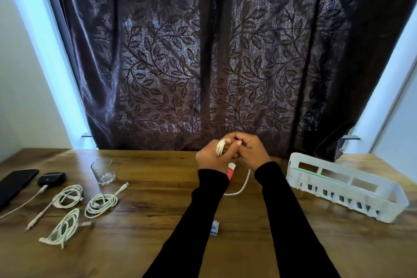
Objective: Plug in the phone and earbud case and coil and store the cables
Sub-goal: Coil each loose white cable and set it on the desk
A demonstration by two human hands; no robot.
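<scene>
Hanging behind everything, a dark leaf-patterned curtain backs the wooden table. At the right sits a white slotted basket. A black phone lies far left, with the earbud case just beside it and a cable plugged in. Three coiled cables rest near a glass. Above the table's middle, the left hand grips a wound white cable while the right hand curls its fingers against it

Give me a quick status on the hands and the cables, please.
Left hand and right hand both gripping a white cable, mid-coil. Three coiled cables lie left; basket waits right. Nothing blocking.
</scene>
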